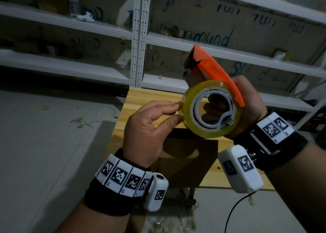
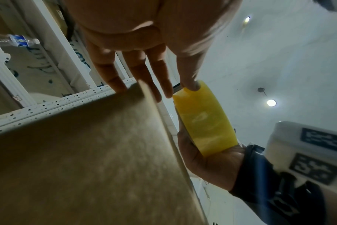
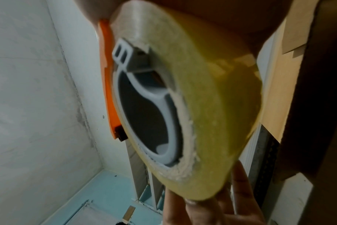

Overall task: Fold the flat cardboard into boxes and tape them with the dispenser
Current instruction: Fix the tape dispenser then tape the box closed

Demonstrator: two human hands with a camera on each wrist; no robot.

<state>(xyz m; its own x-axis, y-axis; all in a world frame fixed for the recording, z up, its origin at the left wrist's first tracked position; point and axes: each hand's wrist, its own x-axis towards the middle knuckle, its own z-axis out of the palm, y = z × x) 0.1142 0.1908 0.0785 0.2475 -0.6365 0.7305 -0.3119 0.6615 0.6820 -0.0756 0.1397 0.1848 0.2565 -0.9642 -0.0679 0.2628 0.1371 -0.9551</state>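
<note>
The right hand (image 1: 247, 105) is gripping the dispenser (image 1: 217, 74) tight while the left hand (image 1: 150, 127) is pinching at the tape roll (image 1: 211, 109), and the sticky end could be slipping back down.

Orange tape dispenser (image 1: 218, 74) with yellowish roll (image 1: 211, 109) held aloft (blade end up), above brown, perhaps folded cardboard box (image 1: 190, 158).

No legible text: only blurred blue scrawl on the shelf backing (image 1: 202, 38).
</note>
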